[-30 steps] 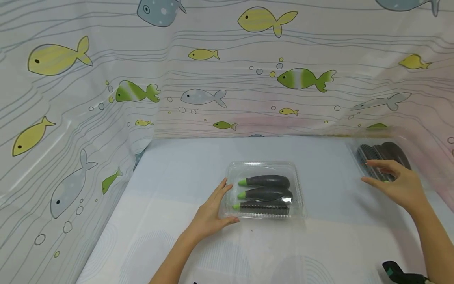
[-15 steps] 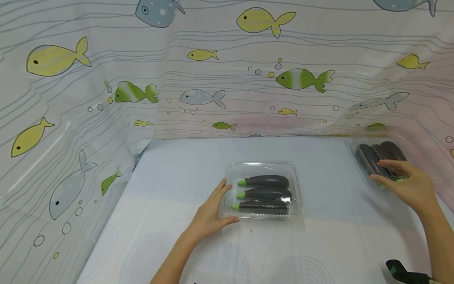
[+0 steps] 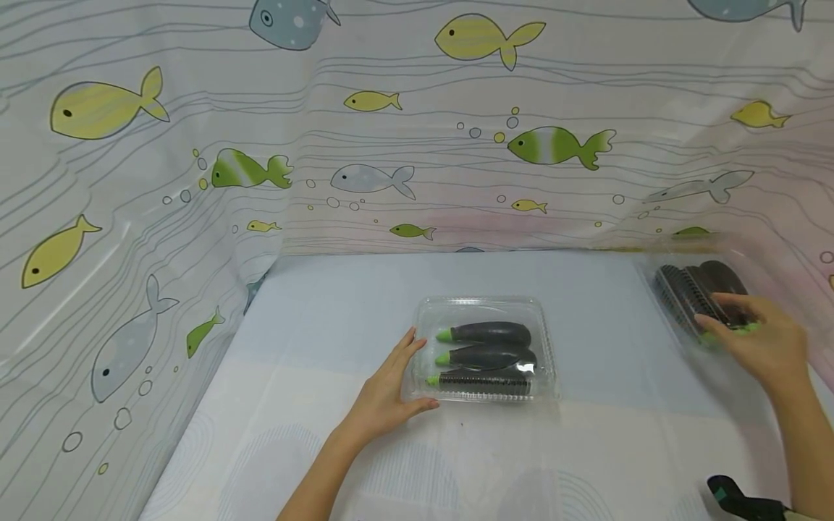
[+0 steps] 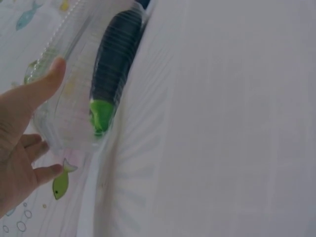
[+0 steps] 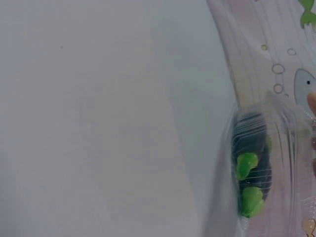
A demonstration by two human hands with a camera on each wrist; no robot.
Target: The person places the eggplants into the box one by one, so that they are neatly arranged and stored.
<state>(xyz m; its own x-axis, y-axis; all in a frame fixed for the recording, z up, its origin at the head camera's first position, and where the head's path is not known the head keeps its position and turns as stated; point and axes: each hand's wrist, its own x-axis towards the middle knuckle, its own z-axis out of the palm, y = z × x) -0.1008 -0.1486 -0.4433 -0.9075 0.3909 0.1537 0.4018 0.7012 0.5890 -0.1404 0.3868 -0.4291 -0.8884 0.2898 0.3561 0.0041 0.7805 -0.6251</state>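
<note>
My left hand (image 3: 381, 398) rests at the left end of a clear plastic box (image 3: 478, 302), thumb and fingers spread along that end. Inside lie dark eggplants (image 3: 491, 333) with green tips. In the left wrist view the thumb and fingers of that hand (image 4: 17, 168) stand apart beside the box, with one eggplant (image 4: 118, 54) showing through the wall. My right hand (image 3: 769, 344) reaches over the near right part of a second clear box (image 3: 671, 333), which also holds dark eggplants (image 3: 693, 293). In the right wrist view their green tips (image 5: 252, 200) show through the plastic; most of the hand is out of frame.
A white and pale blue cloth (image 3: 352, 304) covers the table. Behind and to the left hangs a fish-print curtain (image 3: 391, 145), close behind the right box. A black strap-like device (image 3: 743, 499) sits beside the right forearm.
My right hand has slid right over the second box, uncovering more of the eggplants and their green tips. The second box stays about where it was; the left hand and its box are still.
</note>
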